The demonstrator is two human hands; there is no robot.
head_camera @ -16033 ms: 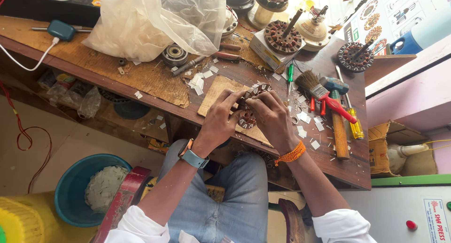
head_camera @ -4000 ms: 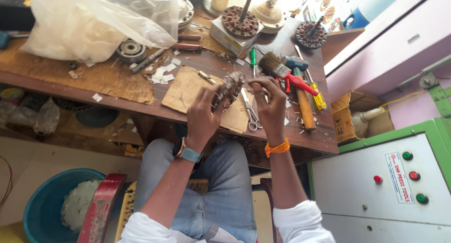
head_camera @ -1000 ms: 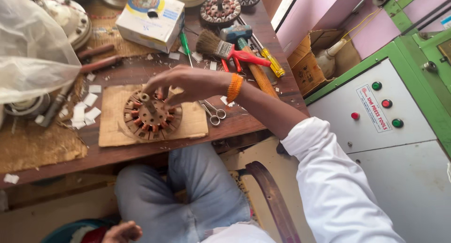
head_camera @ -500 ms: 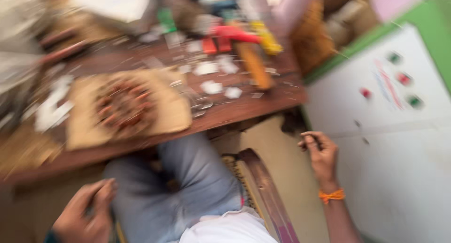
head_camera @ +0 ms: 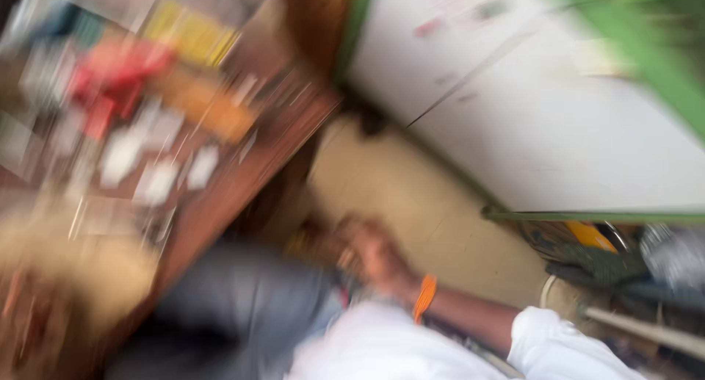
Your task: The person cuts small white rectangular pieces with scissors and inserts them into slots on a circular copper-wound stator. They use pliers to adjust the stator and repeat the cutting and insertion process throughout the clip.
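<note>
The head view is heavily blurred by motion. My right hand (head_camera: 374, 254), with an orange band at the wrist, is low beside my grey-trousered thigh (head_camera: 242, 306), off the edge of the wooden workbench (head_camera: 242, 182). Whether its fingers hold anything is lost in the blur. My left hand is out of view. The round motor stator on its cardboard sheet (head_camera: 44, 277) shows only as a brown smear at the lower left of the bench.
Red-handled tools (head_camera: 110, 86) and white paper scraps (head_camera: 154, 178) lie smeared across the bench. A white cabinet with green trim (head_camera: 573, 116) stands to the right. Beige floor (head_camera: 411, 204) lies between them. Cluttered dark objects (head_camera: 631, 255) sit at the far right.
The view has swung right and down, away from the bench. My right hand came off the stator and dropped beside my thigh; my left hand left the picture.
</note>
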